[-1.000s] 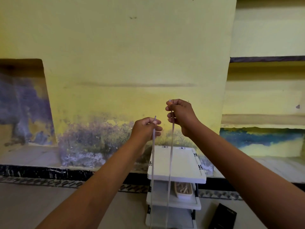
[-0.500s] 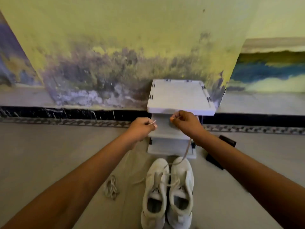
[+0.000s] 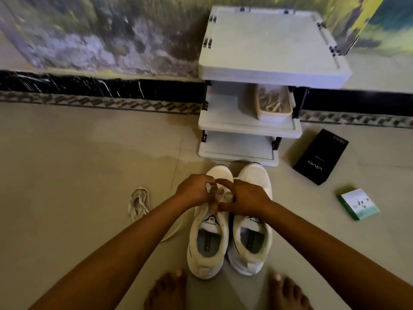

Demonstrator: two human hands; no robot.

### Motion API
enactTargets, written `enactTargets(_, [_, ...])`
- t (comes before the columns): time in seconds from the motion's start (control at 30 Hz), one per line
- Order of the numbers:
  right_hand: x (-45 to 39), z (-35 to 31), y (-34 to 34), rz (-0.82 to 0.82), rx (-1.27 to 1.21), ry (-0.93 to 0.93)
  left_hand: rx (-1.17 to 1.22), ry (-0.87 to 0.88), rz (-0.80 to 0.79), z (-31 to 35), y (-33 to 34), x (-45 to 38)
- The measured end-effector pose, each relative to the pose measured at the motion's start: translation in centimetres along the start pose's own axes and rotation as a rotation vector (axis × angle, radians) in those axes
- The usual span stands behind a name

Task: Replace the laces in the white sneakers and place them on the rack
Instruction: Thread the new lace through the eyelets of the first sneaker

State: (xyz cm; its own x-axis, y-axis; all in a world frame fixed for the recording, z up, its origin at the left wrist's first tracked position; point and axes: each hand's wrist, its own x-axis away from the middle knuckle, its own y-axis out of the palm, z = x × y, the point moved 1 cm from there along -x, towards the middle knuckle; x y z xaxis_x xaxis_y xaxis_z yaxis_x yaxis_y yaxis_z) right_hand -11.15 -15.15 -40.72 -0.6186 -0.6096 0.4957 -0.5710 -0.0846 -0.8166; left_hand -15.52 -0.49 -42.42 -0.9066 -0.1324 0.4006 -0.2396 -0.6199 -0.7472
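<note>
2 hands work a lace over the left of 2 white sneakers on a tiled floor, in front of a 3-shelf rack.

From the left: 1 loose bundle of white laces lies coiled on the floor; the left hand has its fingers curled, pinching a flat pale lace, though blur hides just how; the left sneaker, soft white fabric, sits partly under both hands; the right hand curls beside it, forefinger out, its hold hidden; the right sneaker touches its pair; the white plastic rack stands against the wall, a blurred tray on its middle shelf; 1 black box; 1 green-and-white box; 2 bare feet are cut off below.
</note>
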Motion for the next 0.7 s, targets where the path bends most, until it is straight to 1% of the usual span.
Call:
enactTargets(0.07, [-0.2,-0.2,0.4,0.034,-0.032,0.027,-0.066,-0.016,-0.002,-0.1,0.8,-0.5])
enactTargets(0.17, [-0.6,0.1,0.4,0.203,0.004,0.074,-0.078,-0.052,0.039,-0.4,1.5,-0.8])
enactTargets(0.23, [-0.6,0.9,-0.3,0.283,0.05,0.141,-0.083,-0.055,0.049,-0.7,1.7,-0.7])
enactTargets(0.3, [-0.2,1.8,-1.1,0.353,0.034,0.205,-0.073,-0.055,0.063,-0.7,1.7,-0.6])
enactTargets(0.37, [0.0,2.0,-1.5,0.416,-0.042,0.175,-0.063,-0.06,0.085,-0.6,1.8,-0.6])
enactTargets(0.4, [0.1,1.7,-1.4,0.397,-0.08,0.122,-0.078,-0.062,0.1,-0.4,1.9,-0.6])
enactTargets(0.43, [0.1,1.2,-1.1,0.335,-0.093,0.058,-0.113,-0.062,0.114,-0.1,2.0,-0.7])
enactTargets(0.5, [-0.3,0.6,-0.4,0.136,-0.068,-0.023,-0.175,-0.052,0.114,0.2,2.3,-0.7])
enactTargets(0.57, [-0.9,0.5,-0.1,-0.02,-0.06,-0.027,-0.189,-0.039,0.082,0.3,2.3,-0.8])
enactTargets(0.6, [-1.2,0.7,-0.1,-0.067,-0.065,-0.014,-0.208,-0.023,0.068,0.3,2.1,-0.8])
enactTargets(0.7, [-1.8,1.1,0.0,-0.124,-0.034,0.023,-0.262,0.057,0.035,0.5,1.1,-1.0])
